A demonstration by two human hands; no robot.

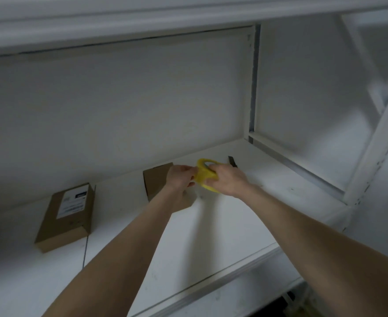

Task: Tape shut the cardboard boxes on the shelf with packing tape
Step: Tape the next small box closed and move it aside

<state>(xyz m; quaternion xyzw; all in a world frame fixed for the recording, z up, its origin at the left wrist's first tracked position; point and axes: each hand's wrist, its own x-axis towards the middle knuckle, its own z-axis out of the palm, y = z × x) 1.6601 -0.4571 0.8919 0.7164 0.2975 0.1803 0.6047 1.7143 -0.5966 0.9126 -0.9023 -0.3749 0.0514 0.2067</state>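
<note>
My right hand (228,179) grips a yellow roll of packing tape (205,173) held above the white shelf (211,225). My left hand (180,177) pinches the roll's left edge, where the tape end seems to be. Just behind and below my left hand lies a plain brown cardboard box (157,180), partly hidden by that hand and wrist. A second cardboard box (66,217) with a white label on top lies further left on the shelf.
A small dark object, perhaps a cutter (233,161), lies on the shelf behind my right hand. A white upright post (376,143) stands at the right end, and an upper shelf (142,21) hangs overhead.
</note>
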